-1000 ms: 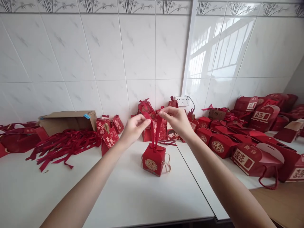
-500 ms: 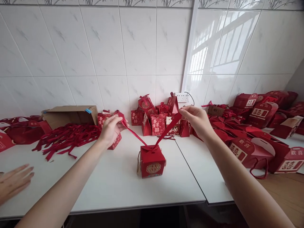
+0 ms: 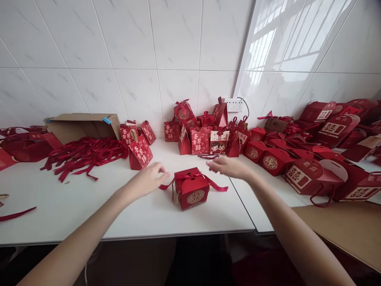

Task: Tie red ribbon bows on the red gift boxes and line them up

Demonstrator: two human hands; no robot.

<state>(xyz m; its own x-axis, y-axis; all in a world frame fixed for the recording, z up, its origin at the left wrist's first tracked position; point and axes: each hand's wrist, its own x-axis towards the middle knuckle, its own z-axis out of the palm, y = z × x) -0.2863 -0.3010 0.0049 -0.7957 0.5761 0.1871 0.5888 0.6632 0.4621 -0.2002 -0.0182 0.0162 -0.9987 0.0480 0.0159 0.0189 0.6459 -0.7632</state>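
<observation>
A small red gift box [image 3: 194, 194] with a gold round emblem stands upright on the white table, rope cord at its side. Red ribbon [image 3: 218, 186] is knotted at its top, its two tails spread out left and right. My left hand [image 3: 150, 178] hovers left of the box by one tail, fingers loosely bent and nothing visible in them. On the other side, above the right tail and apart from it, my right hand [image 3: 229, 167] is empty with fingers stretched out.
Loose red ribbons [image 3: 86, 155] spill from a cardboard carton [image 3: 83, 117] at the left. Finished-looking red boxes [image 3: 200, 141] stand by the wall near a power strip [image 3: 233, 105]. More red boxes [image 3: 300, 176] crowd the right. A ribbon piece [image 3: 18, 213] lies at far left.
Both hands have let go of the ribbon ends and come down; the tails have dropped from raised to lying out sideways. The box has turned slightly. Another person's hand at left has mostly left view.
</observation>
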